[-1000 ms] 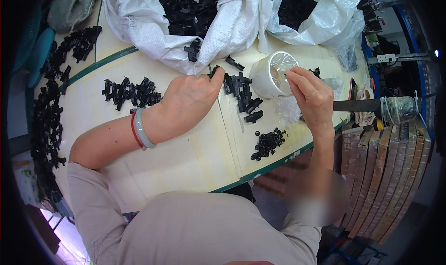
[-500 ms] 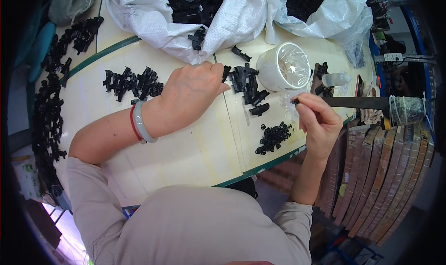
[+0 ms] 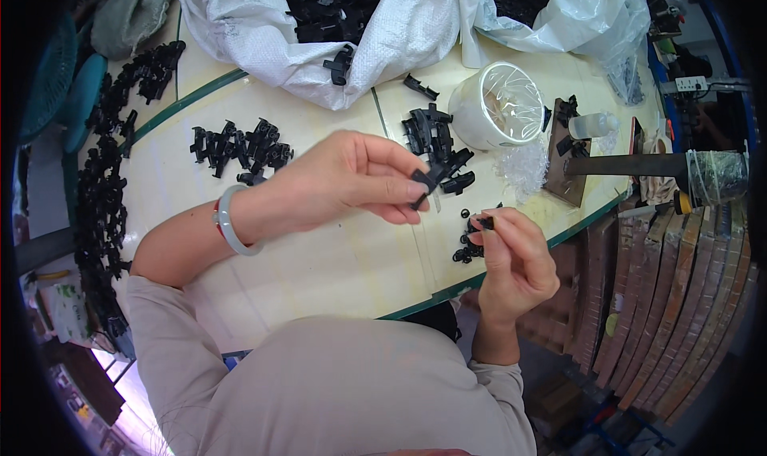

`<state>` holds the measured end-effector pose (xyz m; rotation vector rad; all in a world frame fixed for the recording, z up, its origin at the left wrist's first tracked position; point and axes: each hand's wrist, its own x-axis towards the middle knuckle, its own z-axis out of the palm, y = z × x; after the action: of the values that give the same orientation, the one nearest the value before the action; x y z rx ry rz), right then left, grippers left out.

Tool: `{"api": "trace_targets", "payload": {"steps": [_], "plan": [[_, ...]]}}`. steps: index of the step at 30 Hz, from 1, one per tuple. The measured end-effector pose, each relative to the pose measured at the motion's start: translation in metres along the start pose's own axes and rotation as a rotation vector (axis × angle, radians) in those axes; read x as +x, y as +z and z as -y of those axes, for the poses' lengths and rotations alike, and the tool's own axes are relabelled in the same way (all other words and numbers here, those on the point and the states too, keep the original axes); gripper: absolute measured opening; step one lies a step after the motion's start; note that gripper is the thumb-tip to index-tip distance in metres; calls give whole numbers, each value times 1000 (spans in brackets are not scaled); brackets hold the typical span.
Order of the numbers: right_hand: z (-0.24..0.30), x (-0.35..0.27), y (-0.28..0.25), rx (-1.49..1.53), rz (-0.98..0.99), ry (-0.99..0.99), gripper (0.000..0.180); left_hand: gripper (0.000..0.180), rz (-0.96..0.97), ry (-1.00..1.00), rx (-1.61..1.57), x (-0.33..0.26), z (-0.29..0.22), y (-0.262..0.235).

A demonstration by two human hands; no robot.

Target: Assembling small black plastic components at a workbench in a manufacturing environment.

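Between the thumb and fingers of my left hand (image 3: 367, 180) is a black plastic clip (image 3: 423, 187), held above the table. My right hand (image 3: 515, 260) pinches a small black plastic piece (image 3: 485, 223) over a pile of small black ring-like parts (image 3: 466, 248), which it partly hides. Just beyond the left fingertips lies a cluster of larger black plastic clips (image 3: 435, 136). Another group of black clips (image 3: 240, 146) rests left of my left hand. The two held pieces are apart, a short gap between them.
A white tub with clear film (image 3: 483, 108) stands beyond my right hand, beside clear plastic bits (image 3: 525, 168). White sacks of black parts (image 3: 383, 56) fill the far side. A bar-like handle (image 3: 627, 165) juts in from the right. Black parts (image 3: 100, 200) line the left edge.
My left hand has drawn back from the clip cluster and turned, showing a black clip in its fingers. My right hand has moved down and left, over the small parts.
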<state>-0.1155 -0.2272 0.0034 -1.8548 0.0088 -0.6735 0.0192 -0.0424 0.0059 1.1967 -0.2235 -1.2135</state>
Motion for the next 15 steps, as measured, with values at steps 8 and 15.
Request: {"api": "trace_targets", "payload": {"steps": [8,15], "plan": [[-3,-3,17,-227,37,-189,19,31,170,-27,-393,5,27,10],[-2,-1,21,-287,26,-221,28,31,132,-9,-355,4,26,13]]}}
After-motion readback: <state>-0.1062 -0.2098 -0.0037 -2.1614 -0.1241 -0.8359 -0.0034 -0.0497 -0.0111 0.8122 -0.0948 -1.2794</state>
